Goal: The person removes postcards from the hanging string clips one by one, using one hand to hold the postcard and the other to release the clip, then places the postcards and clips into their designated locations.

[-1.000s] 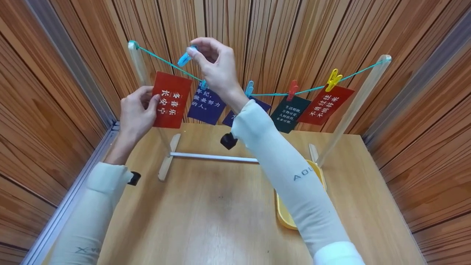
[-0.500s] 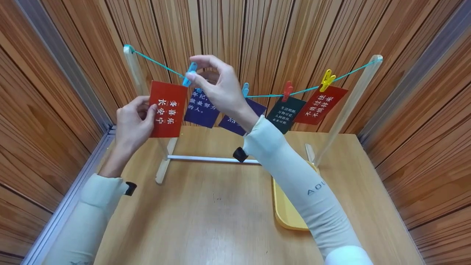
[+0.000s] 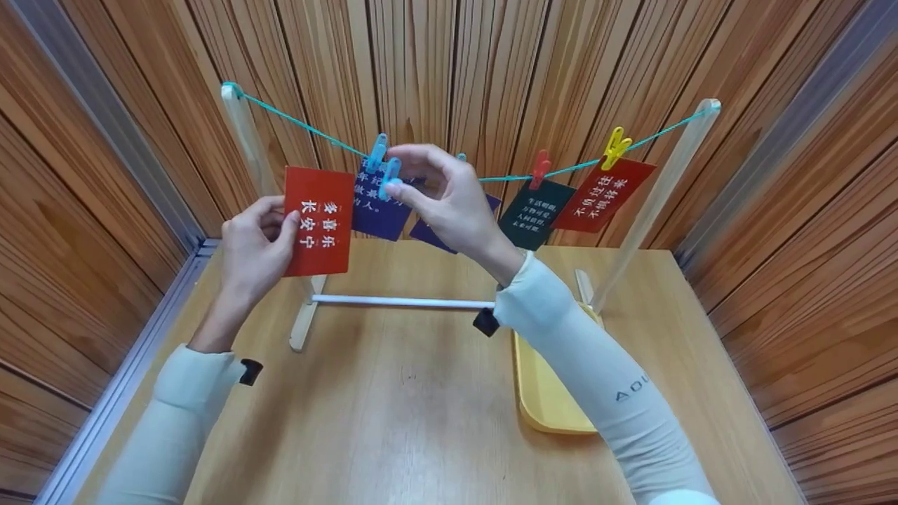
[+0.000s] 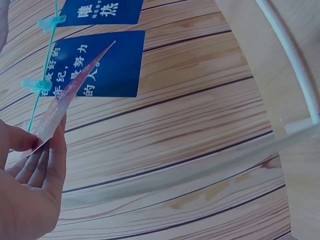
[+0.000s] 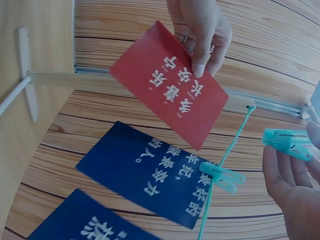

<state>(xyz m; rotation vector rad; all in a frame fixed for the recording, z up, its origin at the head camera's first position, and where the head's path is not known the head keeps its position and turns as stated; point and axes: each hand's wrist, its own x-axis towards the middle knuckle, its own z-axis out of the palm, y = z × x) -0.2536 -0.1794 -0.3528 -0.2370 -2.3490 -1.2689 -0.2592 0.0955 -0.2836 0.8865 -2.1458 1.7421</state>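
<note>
My left hand (image 3: pixel 256 242) pinches a red card (image 3: pixel 330 224) by its left edge, thumb over the white printed characters. The card is free of the green string (image 3: pixel 302 125) and stands left of the hanging cards. My right hand (image 3: pixel 449 200) holds a light blue clothespin (image 3: pixel 390 177) between thumb and fingers, in front of a dark blue card (image 3: pixel 375 221). Another blue clothespin (image 3: pixel 377 152) fastens that card to the string. In the right wrist view, the held clothespin (image 5: pixel 287 142) is apart from both the string and the red card (image 5: pixel 170 85).
Further right hang a second blue card (image 3: pixel 435 235), a dark green card (image 3: pixel 537 214) under a red clothespin (image 3: pixel 539 170), and another red card (image 3: pixel 605 195) under a yellow clothespin (image 3: pixel 617 148). Wooden posts (image 3: pixel 656 203) carry the string. A yellow tray (image 3: pixel 554 421) sits on the table behind my right forearm.
My right hand has come down from above the string with the clothespin, now in front of the blue card. My left hand and the red card have lowered slightly in the view.
</note>
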